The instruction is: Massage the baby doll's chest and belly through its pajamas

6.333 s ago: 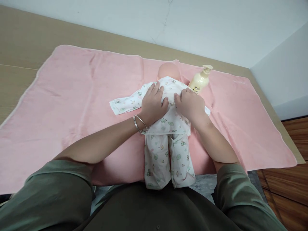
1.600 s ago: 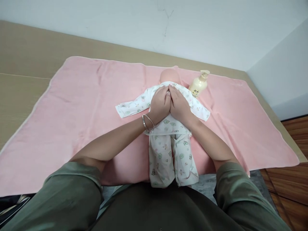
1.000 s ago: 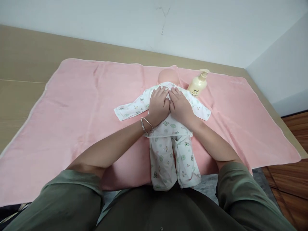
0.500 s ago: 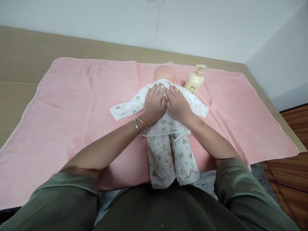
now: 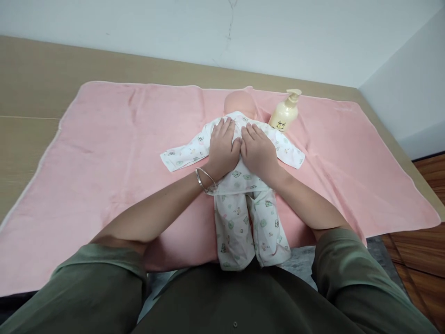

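Note:
A baby doll (image 5: pixel 239 104) in a white printed top (image 5: pixel 243 181) and matching trousers (image 5: pixel 235 232) lies stretched out, its head away from me and its sleeves spread to both sides. No face shows, only the smooth round head. Flat on the upper part of the top rests my left hand (image 5: pixel 224 146), fingers straight, with a silver bangle at the wrist. Beside it my right hand (image 5: pixel 257 148) also lies flat on the cloth. The two thumbs sit close together over the middle, and neither hand grips anything.
Under the doll spreads a pink blanket (image 5: pixel 114 153) on a wooden table (image 5: pixel 41 88). A cream pump bottle (image 5: pixel 285 111) stands just right of the doll's head. Behind the table rises a white wall (image 5: pixel 167 32); brown wooden panels (image 5: pixel 424 250) are at the right.
Both hands stay on the doll's upper top, but the fingertips have drawn slightly apart in the middle. The whole view has shifted a little.

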### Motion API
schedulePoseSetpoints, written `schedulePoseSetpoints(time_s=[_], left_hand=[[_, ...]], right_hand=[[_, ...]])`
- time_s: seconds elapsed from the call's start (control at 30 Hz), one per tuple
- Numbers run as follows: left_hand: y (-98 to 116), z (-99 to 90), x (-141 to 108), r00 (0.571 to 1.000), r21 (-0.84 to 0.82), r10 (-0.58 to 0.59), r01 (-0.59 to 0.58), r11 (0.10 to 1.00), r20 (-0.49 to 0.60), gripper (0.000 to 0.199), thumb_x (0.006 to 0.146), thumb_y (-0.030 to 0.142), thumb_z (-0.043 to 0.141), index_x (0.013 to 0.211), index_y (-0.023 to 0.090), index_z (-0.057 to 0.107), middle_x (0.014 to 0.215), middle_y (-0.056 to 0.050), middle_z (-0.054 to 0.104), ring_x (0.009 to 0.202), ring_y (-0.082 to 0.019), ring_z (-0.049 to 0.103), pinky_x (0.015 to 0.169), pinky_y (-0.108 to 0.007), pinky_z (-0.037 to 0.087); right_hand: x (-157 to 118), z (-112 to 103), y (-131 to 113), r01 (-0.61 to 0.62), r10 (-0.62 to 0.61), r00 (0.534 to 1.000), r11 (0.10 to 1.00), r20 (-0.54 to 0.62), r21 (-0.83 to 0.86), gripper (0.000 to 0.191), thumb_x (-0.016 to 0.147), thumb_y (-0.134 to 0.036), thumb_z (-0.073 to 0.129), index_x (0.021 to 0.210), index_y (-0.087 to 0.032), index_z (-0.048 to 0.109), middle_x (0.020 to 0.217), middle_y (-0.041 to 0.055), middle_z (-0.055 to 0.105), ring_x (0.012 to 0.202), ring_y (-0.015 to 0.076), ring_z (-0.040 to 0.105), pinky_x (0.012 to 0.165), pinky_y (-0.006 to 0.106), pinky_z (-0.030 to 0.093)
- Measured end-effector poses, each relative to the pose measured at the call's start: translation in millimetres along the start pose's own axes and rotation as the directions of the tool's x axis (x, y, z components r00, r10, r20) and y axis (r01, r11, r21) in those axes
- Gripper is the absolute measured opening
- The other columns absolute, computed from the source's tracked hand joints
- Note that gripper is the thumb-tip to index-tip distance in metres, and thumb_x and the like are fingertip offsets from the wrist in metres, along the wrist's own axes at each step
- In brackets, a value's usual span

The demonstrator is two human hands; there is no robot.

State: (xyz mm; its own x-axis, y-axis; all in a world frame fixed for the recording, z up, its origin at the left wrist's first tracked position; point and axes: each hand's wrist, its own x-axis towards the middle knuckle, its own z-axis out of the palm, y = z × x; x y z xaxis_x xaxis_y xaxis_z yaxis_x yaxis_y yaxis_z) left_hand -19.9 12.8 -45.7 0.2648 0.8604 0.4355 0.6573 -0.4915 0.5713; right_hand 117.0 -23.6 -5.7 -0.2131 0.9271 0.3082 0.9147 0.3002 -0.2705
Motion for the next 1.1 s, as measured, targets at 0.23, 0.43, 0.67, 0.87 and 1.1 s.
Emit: schedulePoseSetpoints(time_s=[0.23,0.43,0.67,0.87,1.1], left_hand=[[18,-7.5,-5,0.991,0.117,0.131,-0.134,0.984,0.031,0.05,0.102,0.033,0.031,0.137,0.006,0.056,0.152,-0.021,0.052,0.148,-0.036,0.04,0.124,-0.058,0.03],[14,-12.4,-1,0.989,0.095,0.117,-0.125,0.988,0.086,0.054,0.102,0.037,0.034,0.144,0.007,0.049,0.157,-0.023,0.044,0.151,-0.038,0.034,0.124,-0.062,0.026],[0,-10.4,6,0.989,0.078,0.099,-0.108,0.991,0.113,0.065,0.099,0.049,0.04,0.151,0.01,0.039,0.161,-0.022,0.039,0.153,-0.038,0.03,0.126,-0.06,0.02],[12,-4.2,-7,0.995,0.088,0.101,-0.102,0.991,0.021,0.054,0.102,0.042,0.034,0.144,0.01,0.047,0.157,-0.023,0.045,0.151,-0.037,0.035,0.124,-0.061,0.025],[4,-11.7,3,0.992,0.048,0.095,-0.099,0.994,0.078,0.059,0.099,0.051,0.042,0.145,0.014,0.047,0.157,-0.02,0.045,0.151,-0.039,0.034,0.124,-0.062,0.023]], right_hand=[[23,2,34,-0.13,0.119,0.989,0.984,0.093,0.12,0.063,0.097,-0.034,0.04,0.152,-0.004,0.041,0.163,0.0182,0.038,0.155,0.0306,0.03,0.129,0.053,0.022],[11,-1,21,-0.079,0.079,0.997,0.996,0.007,0.03,0.057,0.099,-0.032,0.035,0.144,-0.001,0.049,0.15,0.023,0.054,0.146,0.0353,0.044,0.124,0.057,0.032],[-1,-22,-4,-0.014,0.021,0.997,0.995,0.072,-0.098,0.045,0.098,-0.017,0.031,0.122,0.001,0.065,0.136,0.0275,0.064,0.136,0.0363,0.055,0.118,0.052,0.04],[18,-9,26,-0.105,0.103,0.99,0.994,0.098,0.019,0.057,0.099,-0.033,0.038,0.146,0.0,0.047,0.156,0.0217,0.047,0.15,0.0336,0.039,0.124,0.055,0.032],[-2,-17,-2,-0.033,0.036,0.999,0.992,0.023,-0.123,0.041,0.099,-0.019,0.032,0.109,-0.004,0.07,0.126,0.025,0.07,0.13,0.035,0.06,0.113,0.05,0.046]])
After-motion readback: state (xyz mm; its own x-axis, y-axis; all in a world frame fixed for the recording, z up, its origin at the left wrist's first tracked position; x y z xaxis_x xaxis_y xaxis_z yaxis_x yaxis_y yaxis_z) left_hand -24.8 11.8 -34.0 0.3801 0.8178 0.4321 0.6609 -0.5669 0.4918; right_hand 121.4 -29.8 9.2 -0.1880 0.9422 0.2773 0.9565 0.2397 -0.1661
